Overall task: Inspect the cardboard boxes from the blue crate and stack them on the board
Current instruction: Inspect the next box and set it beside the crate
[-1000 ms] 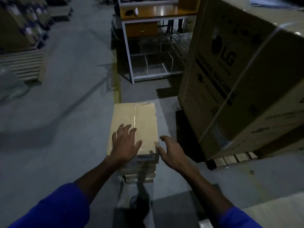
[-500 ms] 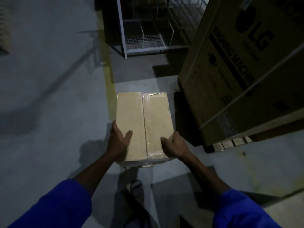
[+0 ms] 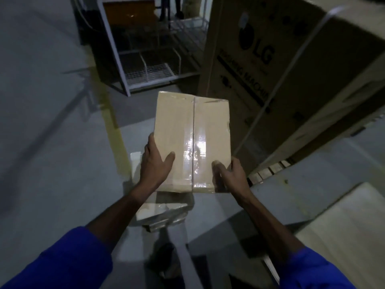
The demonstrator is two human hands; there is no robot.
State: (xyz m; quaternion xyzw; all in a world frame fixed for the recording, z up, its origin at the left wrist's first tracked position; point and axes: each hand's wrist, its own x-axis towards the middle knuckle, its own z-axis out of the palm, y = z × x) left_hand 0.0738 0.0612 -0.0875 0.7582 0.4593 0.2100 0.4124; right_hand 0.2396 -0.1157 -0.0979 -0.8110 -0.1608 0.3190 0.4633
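Head view: cardboard box [image 3: 192,140] has come up off the stack [image 3: 160,209] since 1.0 s ago, now held above it. Left hand [image 3: 155,163] grips its left edge, right hand [image 3: 231,174] its near right corner, thumbs on top. Large LG carton [image 3: 291,69] at right.

This is a warehouse or storage hall, dimly lit. A bare grey concrete floor [image 3: 52,142] fills the left half of the frame, and a painted yellow line [image 3: 113,130] runs across it from the upper middle downward, the kind that marks an aisle. At the upper right, a very large cardboard carton [image 3: 291,80] printed with the LG logo and bound with a white strap stands on a wooden pallet [image 3: 268,174]. At the top centre stands a white metal rack [image 3: 145,65] with wire shelves. Taped cardboard boxes [image 3: 160,211] lie stacked on the floor at the centre.
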